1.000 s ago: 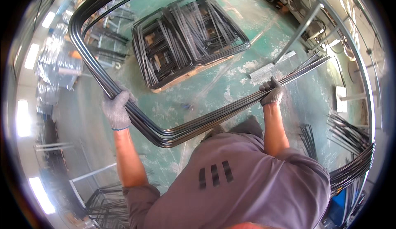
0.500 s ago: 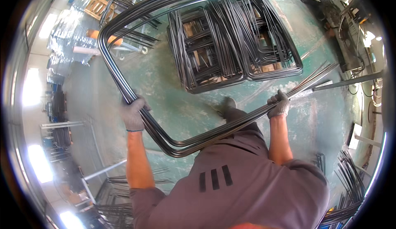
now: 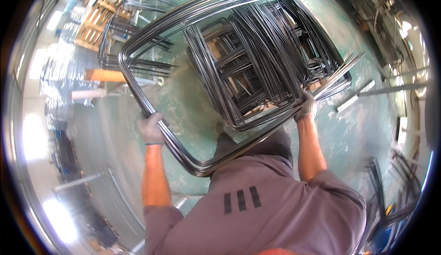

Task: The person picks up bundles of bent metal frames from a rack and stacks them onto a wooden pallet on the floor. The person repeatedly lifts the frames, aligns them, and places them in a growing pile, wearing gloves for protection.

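green floor (image 3: 183,94) backs tubes (image 3: 173,145) and three-barred shirt (image 3: 280,204).

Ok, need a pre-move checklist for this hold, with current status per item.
1. Left hand closed on the bent tube bundle: ok.
2. Right hand closed on the bundle's lower run, near its free ends: ok.
3. Both hands gloved: ok.
4. Those free ends gathered tightly: not ok, they fan out past the right hand.
5. Bundle clear of the tube stack: cannot tell, they overlap in this view.
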{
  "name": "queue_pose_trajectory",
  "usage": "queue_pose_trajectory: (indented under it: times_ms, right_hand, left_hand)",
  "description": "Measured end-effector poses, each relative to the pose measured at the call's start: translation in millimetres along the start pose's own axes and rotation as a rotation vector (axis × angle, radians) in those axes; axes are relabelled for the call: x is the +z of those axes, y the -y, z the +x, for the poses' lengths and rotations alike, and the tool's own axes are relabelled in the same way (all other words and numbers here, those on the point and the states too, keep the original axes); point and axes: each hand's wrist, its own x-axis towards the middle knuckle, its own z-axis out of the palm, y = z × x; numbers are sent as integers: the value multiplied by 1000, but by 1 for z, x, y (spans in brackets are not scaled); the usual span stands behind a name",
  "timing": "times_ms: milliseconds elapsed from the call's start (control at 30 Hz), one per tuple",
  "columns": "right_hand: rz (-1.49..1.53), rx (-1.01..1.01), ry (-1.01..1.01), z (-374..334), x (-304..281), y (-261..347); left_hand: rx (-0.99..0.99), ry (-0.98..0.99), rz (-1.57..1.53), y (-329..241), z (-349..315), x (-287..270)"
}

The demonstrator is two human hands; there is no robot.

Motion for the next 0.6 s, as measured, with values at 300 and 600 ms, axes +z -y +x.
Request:
queue_pose_trajectory:
  times_ms: [300,600]
  right_hand:
    - [-62,-100,-138,-12,111,-93]
    - [-226,-245,-103,-13,161,-155]
  left_hand:
    - [109,58,-110,34,176,-62]
    - [-121,24,-178,120,221,-118]
